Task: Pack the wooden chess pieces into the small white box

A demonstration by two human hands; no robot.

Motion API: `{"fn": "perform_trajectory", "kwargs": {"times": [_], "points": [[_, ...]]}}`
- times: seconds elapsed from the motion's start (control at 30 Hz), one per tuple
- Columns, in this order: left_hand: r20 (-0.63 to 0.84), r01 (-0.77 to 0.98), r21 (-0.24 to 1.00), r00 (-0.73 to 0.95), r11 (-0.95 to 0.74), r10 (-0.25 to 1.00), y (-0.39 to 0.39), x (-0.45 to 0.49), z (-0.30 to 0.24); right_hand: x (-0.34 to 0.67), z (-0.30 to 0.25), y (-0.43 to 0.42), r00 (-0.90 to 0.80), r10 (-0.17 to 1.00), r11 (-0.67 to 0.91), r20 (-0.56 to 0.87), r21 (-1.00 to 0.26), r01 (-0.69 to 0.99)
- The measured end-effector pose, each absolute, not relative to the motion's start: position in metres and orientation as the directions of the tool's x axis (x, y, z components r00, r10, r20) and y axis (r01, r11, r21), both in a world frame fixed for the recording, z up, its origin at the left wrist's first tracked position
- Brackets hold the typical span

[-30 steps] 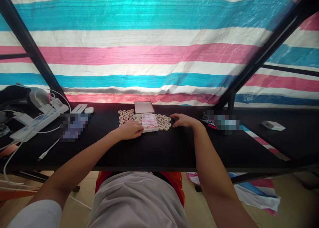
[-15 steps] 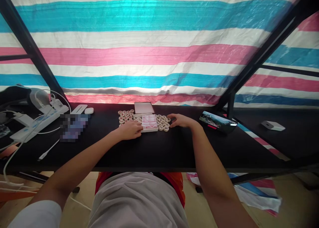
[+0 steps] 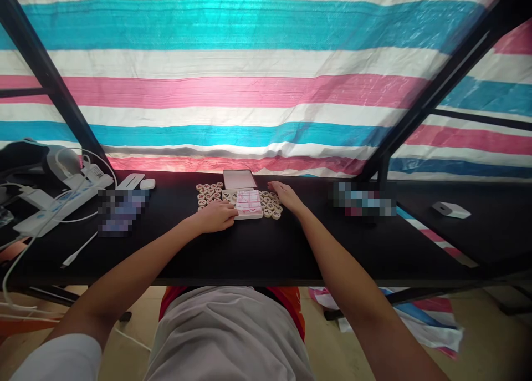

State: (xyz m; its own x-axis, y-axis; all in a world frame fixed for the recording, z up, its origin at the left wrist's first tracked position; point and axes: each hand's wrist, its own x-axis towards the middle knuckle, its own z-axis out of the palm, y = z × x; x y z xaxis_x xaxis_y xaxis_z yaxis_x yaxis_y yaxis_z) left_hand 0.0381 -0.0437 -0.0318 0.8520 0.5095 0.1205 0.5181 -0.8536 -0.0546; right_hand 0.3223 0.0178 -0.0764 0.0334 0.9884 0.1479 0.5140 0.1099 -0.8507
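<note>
Round xiangqi pieces lie in two groups, red-marked pieces (image 3: pixel 210 191) at the left and dark-marked pieces (image 3: pixel 272 208) at the right. Between them is a shallow white box (image 3: pixel 251 216) holding a few pieces, with a folded paper board (image 3: pixel 248 199) printed in red lines lying over it. My left hand (image 3: pixel 215 217) is closed at the box's near left corner, curled fingers against its edge, covering some red pieces. At the far right of the dark group, my right hand (image 3: pixel 286 196) has its fingers stretched out, touching or just above the outer pieces; its palm side is hidden.
Behind the box lies its open lid (image 3: pixel 240 179). To the left are a power strip (image 3: pixel 54 206) with cables, a blurred-out phone-like object (image 3: pixel 123 212) and a small white case (image 3: pixel 147 184). A pixelated object (image 3: pixel 366 199) and a white adapter (image 3: pixel 451 209) are on the right.
My right hand has moved left and slightly away from me, from the right side of the dark pieces to their far edge, its fingers straightening. My left hand stays at the box.
</note>
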Motion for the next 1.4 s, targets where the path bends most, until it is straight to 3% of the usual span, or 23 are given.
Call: {"fn": "perform_trajectory", "kwargs": {"times": [0.27, 0.83, 0.93, 1.1, 1.27, 1.4], "points": [[0.132, 0.521, -0.055, 0.849, -0.851, 0.512, -0.043, 0.037, -0.033, 0.311, -0.081, 0.021, 0.081, 0.977, 0.17, 0.199, -0.946, 0.278], [0.119, 0.51, -0.054, 0.857, -0.858, 0.502, -0.044, 0.037, -0.032, 0.297, -0.073, 0.008, 0.056, 0.983, 0.143, 0.175, -0.92, 0.365], [0.12, 0.51, -0.047, 0.856, -0.859, 0.502, -0.045, 0.036, -0.03, 0.293, -0.068, 0.003, 0.057, 0.973, 0.163, 0.223, -0.844, 0.51], [0.136, 0.51, -0.021, 0.853, -0.86, 0.503, -0.047, 0.035, -0.025, 0.28, -0.056, -0.008, -0.121, 0.892, 0.36, 0.435, -0.524, 0.772], [0.201, 0.517, 0.022, 0.836, -0.856, 0.51, -0.045, 0.033, -0.023, 0.269, -0.055, -0.014, -0.183, 0.935, 0.294, 0.303, -0.377, 0.878], [0.282, 0.579, 0.036, 0.776, -0.815, 0.564, -0.036, 0.029, -0.027, 0.269, -0.057, -0.013, -0.168, 0.952, 0.26, 0.257, -0.386, 0.885]]}}
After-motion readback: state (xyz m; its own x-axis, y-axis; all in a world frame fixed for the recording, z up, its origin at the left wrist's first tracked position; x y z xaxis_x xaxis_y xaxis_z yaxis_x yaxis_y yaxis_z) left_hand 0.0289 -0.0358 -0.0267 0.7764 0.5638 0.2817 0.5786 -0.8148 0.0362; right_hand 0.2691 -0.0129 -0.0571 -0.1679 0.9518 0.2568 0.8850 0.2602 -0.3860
